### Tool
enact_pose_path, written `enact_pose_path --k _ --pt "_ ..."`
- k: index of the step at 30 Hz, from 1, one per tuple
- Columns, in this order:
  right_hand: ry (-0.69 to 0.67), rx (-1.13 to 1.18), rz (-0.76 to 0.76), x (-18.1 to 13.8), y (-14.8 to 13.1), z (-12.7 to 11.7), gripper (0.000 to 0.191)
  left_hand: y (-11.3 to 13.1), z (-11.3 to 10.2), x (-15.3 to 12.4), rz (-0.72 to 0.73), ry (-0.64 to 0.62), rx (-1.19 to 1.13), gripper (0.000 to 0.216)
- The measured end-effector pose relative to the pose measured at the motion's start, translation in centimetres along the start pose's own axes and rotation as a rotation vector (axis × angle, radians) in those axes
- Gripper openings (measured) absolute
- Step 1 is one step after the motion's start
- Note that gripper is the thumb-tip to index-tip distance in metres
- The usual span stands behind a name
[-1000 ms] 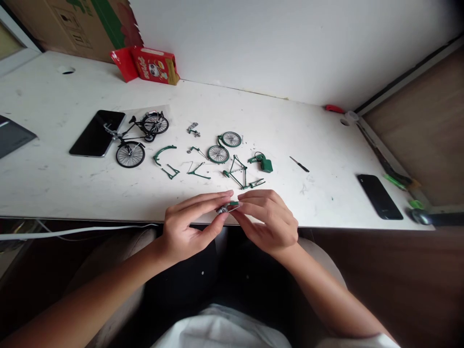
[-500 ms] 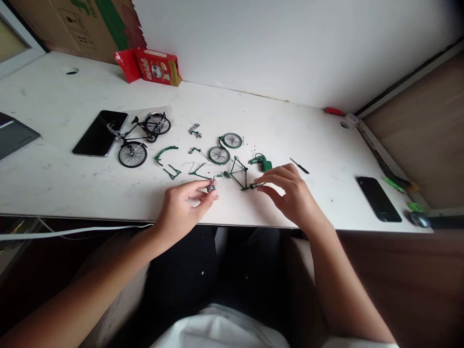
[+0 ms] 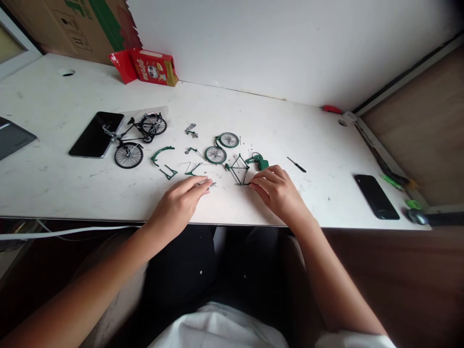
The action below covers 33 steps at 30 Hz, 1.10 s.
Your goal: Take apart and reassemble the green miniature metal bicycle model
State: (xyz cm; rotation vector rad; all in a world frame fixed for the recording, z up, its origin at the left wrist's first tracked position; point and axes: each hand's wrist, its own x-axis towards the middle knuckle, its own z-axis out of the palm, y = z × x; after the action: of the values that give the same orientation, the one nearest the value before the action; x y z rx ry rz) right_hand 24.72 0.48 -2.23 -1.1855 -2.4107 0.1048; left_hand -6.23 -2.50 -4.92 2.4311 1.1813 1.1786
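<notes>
My left hand (image 3: 180, 203) lies low on the white desk (image 3: 54, 179), its fingertips pressed on a small silver part (image 3: 211, 184). My right hand (image 3: 276, 192) pinches the rear end of a green model bicycle frame (image 3: 239, 169) that stands on the desk. Loose green pieces lie beyond: two spoked wheels (image 3: 222, 147), a curved mudguard (image 3: 161, 152), a fork (image 3: 193, 169), and a green block-shaped part (image 3: 260, 161). An assembled black model bicycle (image 3: 136, 137) rests to the left on a clear bag.
A black phone (image 3: 96, 134) lies by the black bicycle and another phone (image 3: 376, 196) at the right. A small screwdriver (image 3: 296, 164) lies right of the parts. A red box (image 3: 149, 66) and cardboard carton (image 3: 68, 24) stand at the back wall. Green tools sit at the far right edge.
My hands came apart from in front of my lap and went to the desk. The left set the small silver part down; the right reached and took the green frame's end.
</notes>
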Motion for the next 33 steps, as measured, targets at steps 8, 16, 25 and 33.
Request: enact_pose_path --k 8,16,25,33 --pt "0.027 0.059 -0.019 0.1 -0.5 0.2 0.015 1.2 -0.2 0.7 -0.025 0.092 0.041 0.020" --pt "0.097 0.194 -0.044 0.2 -1.1 0.6 0.013 1.5 2.1 4.1 -0.094 0.051 -0.143 0.019" --pt "0.133 0.202 -0.073 0.3 -2.2 0.3 0.010 1.4 3.3 4.1 -0.199 0.051 -0.286 0.017" --pt "0.117 0.041 -0.061 0.1 -2.8 0.2 0.015 1.6 3.4 3.8 -0.131 0.087 -0.236 0.020"
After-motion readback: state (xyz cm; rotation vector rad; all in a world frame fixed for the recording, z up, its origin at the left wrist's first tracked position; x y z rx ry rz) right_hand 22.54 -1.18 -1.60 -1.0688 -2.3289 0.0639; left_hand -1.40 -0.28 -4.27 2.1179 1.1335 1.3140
